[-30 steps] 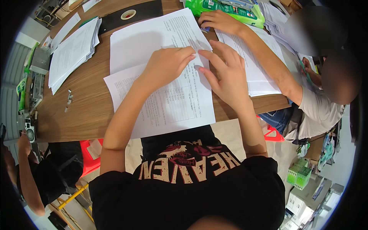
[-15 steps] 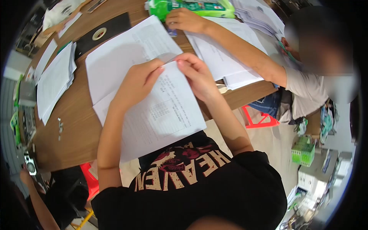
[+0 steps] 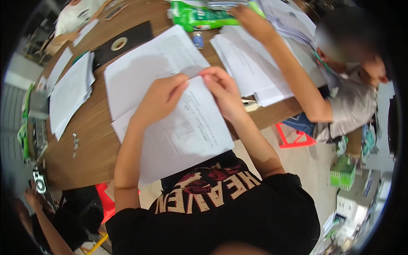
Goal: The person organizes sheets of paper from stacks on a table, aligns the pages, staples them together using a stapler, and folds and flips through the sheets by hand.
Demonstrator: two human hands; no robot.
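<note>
My left hand [image 3: 163, 97] and my right hand [image 3: 223, 91] are close together at the top edge of a printed sheet [image 3: 199, 127]. Fingers and thumb of each hand pinch that edge, with a small gap between the hands. The sheet slants down toward my lap, over the table's front edge. Beneath and beyond it lies a large open spread of printed paper [image 3: 131, 72] on the wooden table.
Left are a paper stack [image 3: 70, 100], a black board [image 3: 140, 36] and a tape roll [image 3: 119, 43]. Paper stacks [image 3: 250, 63], a green packet [image 3: 191, 17] and a co-worker's arm [image 3: 293, 68] are at right. A small blue item [image 3: 198, 39] lies beyond the spread.
The co-worker's hand has moved right across the green packet, and their head has shifted. The view has shifted slightly. My hands keep their pinch on the sheet.
</note>
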